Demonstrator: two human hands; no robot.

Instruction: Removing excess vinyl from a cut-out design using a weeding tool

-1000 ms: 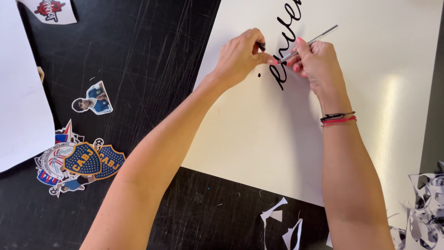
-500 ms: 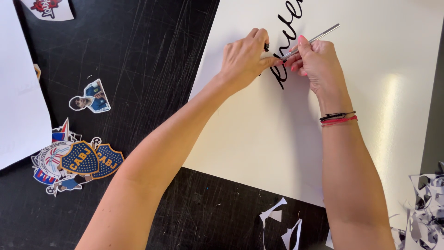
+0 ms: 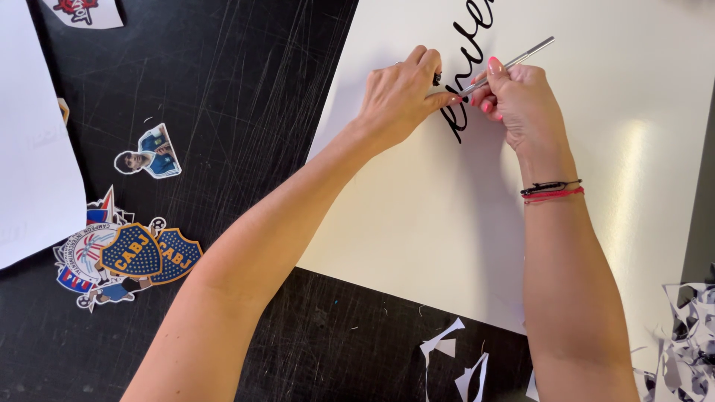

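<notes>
Lying nearest, white paper scraps (image 3: pixel 454 361) seen on scratched black mat (image 3: pixel 246 89), just beside near edge of white sheet (image 3: pixel 417 223). Open sheet surface left bare to right. Stickers (image 3: pixel 126 257) grouped well apart at left. Farther up, left hand (image 3: pixel 398 97) pressed on sheet, fingertips beside black lettering (image 3: pixel 465 89). Right hand (image 3: pixel 521 100) closed around thin silver tool (image 3: pixel 506 65), tip touching lettering, between both hands.
</notes>
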